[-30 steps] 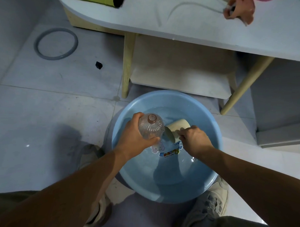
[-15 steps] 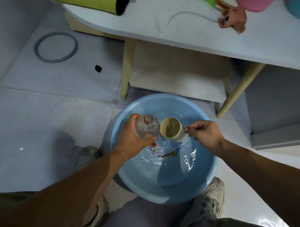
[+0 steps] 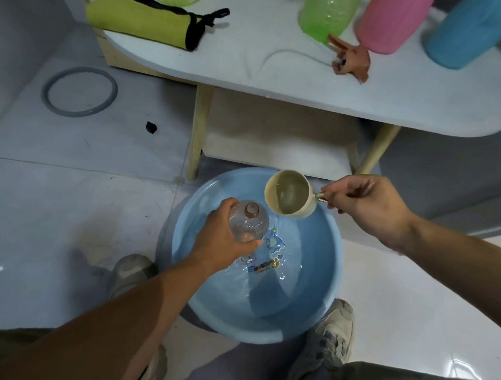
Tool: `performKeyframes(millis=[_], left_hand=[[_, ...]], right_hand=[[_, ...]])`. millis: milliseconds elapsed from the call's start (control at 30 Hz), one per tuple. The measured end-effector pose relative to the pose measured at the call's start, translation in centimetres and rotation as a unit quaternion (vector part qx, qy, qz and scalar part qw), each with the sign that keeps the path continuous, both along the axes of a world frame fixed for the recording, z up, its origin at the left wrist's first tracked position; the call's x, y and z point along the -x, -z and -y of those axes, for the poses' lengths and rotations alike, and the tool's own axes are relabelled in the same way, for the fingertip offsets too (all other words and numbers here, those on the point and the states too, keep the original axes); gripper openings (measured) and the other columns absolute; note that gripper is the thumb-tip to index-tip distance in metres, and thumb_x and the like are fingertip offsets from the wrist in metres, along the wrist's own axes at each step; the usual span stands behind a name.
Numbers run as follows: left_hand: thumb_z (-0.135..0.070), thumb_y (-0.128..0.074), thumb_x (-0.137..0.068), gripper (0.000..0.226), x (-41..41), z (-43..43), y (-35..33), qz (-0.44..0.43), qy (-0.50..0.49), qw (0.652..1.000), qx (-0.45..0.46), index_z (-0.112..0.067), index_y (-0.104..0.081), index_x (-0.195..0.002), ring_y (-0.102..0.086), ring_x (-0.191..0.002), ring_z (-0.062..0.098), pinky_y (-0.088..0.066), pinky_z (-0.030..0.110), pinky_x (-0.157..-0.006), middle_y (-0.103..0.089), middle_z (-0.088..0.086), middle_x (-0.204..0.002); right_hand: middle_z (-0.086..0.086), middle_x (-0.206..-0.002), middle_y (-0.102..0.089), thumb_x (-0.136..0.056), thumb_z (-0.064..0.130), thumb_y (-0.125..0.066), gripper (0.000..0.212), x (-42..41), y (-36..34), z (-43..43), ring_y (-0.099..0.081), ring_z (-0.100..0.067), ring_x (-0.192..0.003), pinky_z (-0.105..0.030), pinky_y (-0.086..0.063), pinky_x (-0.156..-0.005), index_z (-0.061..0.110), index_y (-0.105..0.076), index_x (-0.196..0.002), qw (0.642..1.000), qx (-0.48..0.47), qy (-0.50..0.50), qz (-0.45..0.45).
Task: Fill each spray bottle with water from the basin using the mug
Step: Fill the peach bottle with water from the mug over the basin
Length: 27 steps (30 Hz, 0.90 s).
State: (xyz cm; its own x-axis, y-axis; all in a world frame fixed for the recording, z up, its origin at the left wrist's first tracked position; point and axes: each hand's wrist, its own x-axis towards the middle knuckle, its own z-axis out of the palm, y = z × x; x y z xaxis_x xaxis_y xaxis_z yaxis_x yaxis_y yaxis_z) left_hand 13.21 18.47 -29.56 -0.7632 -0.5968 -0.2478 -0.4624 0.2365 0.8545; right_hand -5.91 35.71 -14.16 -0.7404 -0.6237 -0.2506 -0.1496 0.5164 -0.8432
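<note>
Change: mug (image 3: 290,195) has come up out of the water and now sits higher, over the basin's far rim; the right hand (image 3: 365,205) has gone up and outward with it, while the bottle stays over the basin's left part.
Ring: grey ring (image 3: 79,91) lies flat on the floor, well beyond the basin and off to its left.
Pouch: yellow-green pouch (image 3: 141,18) with black trim lies on the worktop (image 3: 276,77), far beyond the basin's left side.
Left hand: left hand (image 3: 222,240) is wrapped round the body of the clear bottle (image 3: 248,221), fingers curled about it.
Bottle: uncapped, neck pointing up, held over the left part of the basin; whether its base meets the water I cannot tell.
Basin: blue basin (image 3: 334,266) stands on the floor between two shoes, with water in it and a cartoon print on its bottom.
Mug: cream, mouth up, water inside, handle turned to the right, just beside the bottle's neck but apart from it.
Right hand: fingers curled, pinching the mug's handle, above the basin's far right edge.
Worktop bottles: green bottle (image 3: 326,13), pink bottle (image 3: 391,21) and blue bottle (image 3: 465,35) stand well beyond the basin.
Spray head: orange spray head (image 3: 351,61) lies on the worktop near the green and pink bottles.
</note>
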Motion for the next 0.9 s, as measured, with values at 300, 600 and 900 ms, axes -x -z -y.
performKeyframes(millis=[300, 600, 900], left_hand=[[-0.068, -0.085, -0.045, 0.099, 0.7, -0.8, -1.3, 0.016, 0.021, 1.000, 0.006, -0.047, -0.038, -0.129, -0.062, -0.112, 0.016, -0.056, 0.044, -0.096, -0.058, -0.007, -0.129], [-0.066, -0.084, -0.046, 0.098, 0.6, -0.7, -1.5, 0.017, 0.024, 0.999, 0.014, -0.048, -0.036, -0.130, -0.060, -0.115, 0.017, -0.056, 0.046, -0.096, -0.057, -0.007, -0.129], [-0.066, -0.085, -0.047, 0.096, 0.9, -0.8, -1.4, 0.016, 0.031, 0.999, 0.009, -0.048, -0.037, -0.128, -0.060, -0.114, 0.018, -0.057, 0.047, -0.094, -0.057, -0.007, -0.129]], right_hand=[[0.016, -0.069, -0.073, -0.087, 0.008, -0.072, 0.009, -1.2, -2.7, 0.6, -0.066, 0.004, -0.063, -0.007, -0.048, -0.062, 0.015, -0.077, -0.085, 0.998, 0.007, -0.013, -0.058], [0.016, -0.076, -0.074, -0.087, 0.013, -0.070, 0.012, -1.2, -2.7, 0.4, -0.064, 0.005, -0.065, -0.006, -0.045, -0.062, 0.023, -0.079, -0.087, 0.990, -0.019, -0.038, -0.136], [0.016, -0.080, -0.073, -0.086, 0.015, -0.070, 0.017, -1.3, -2.5, 0.5, -0.065, 0.002, -0.069, -0.007, -0.047, -0.065, 0.031, -0.076, -0.086, 0.982, -0.032, -0.059, -0.178]])
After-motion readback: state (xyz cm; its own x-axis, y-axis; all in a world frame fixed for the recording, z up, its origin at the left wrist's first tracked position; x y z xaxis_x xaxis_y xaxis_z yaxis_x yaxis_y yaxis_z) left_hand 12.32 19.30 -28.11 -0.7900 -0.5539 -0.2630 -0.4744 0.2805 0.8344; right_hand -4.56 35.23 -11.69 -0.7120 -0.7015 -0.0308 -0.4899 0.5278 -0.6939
